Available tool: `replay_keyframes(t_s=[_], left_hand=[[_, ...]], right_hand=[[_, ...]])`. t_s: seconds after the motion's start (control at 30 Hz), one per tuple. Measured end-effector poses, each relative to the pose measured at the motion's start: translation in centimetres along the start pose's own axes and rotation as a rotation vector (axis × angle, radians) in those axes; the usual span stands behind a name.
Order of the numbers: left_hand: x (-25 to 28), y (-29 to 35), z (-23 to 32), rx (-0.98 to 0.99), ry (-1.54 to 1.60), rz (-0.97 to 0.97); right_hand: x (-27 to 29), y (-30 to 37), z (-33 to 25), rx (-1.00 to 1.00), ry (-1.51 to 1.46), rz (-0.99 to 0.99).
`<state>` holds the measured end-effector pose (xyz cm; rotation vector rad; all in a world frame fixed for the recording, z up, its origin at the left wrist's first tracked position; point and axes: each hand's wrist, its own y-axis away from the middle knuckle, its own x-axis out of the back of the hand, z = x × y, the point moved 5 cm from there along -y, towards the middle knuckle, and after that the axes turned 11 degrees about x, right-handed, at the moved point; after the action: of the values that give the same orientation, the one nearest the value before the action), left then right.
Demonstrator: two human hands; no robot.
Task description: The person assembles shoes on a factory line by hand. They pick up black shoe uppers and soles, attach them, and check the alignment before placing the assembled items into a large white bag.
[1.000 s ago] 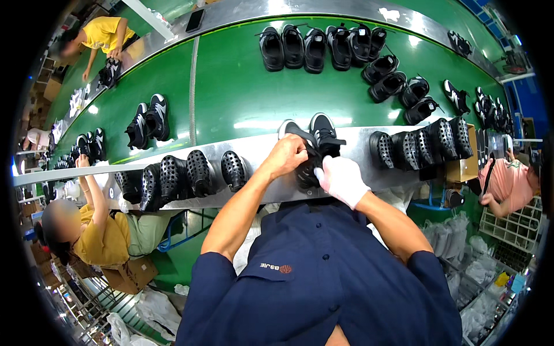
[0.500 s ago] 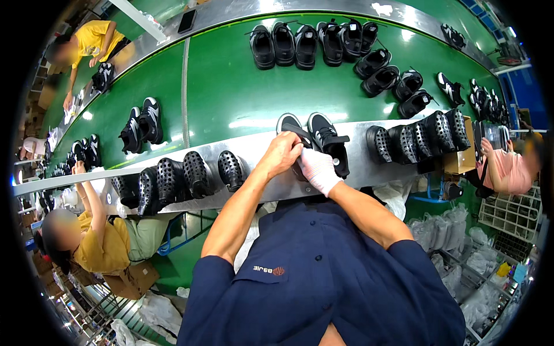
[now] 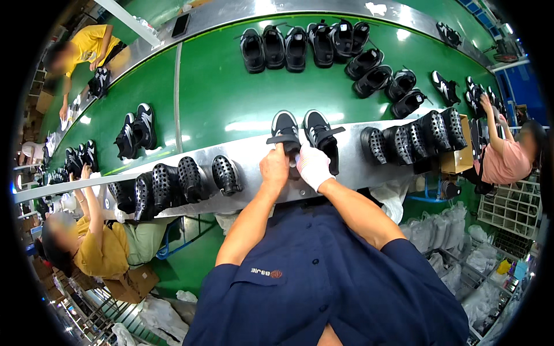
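Observation:
Two black sneakers with grey-white trim stand side by side on the metal ledge before me, toes pointing away. My bare left hand grips the left sneaker at its heel opening, with the thumb up by the strap across it. On the other side of that opening, my right hand in a white glove has its fingers closed at the collar. The hands cover much of the heel. Right beside the glove is the right sneaker, its strap sticking out to the side and its opening partly in view.
Black perforated shoe-shaped forms line the ledge to my left, with more such forms to my right. Several black sneakers sit across the green belt. Co-workers sit left and right. A cardboard box stands at right.
My left hand has drawn back from over the left sneaker to its heel, uncovering toe and strap. The right hand has shifted slightly left and nearer. The co-worker at right has reached toward the belt.

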<state>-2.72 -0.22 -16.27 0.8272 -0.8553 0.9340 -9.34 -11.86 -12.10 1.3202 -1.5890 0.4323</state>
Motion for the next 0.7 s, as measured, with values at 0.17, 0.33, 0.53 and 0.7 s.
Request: replay_keyframes(t_s=[0.17, 0.33, 0.53, 0.7], left_hand=[[1.5, -0.4, 0.4, -0.012, 0.040, 0.025], [6.3, 6.6, 1.7, -0.102, 0.123, 0.044], [2.4, 7.6, 4.8, -0.402, 0.116, -0.265], [3.1, 4.4, 5.1, -0.182, -0.125, -0.339]], right_hand=[[-0.3, -0.4, -0.2, 0.058, 0.042, 0.051], [4.9, 3.7, 1.1, 0.034, -0.116, 0.032], [4.2, 3.2, 8.7, -0.147, -0.206, 0.024], [2.6, 0.6, 4.6, 0.041, -0.716, -0.079]])
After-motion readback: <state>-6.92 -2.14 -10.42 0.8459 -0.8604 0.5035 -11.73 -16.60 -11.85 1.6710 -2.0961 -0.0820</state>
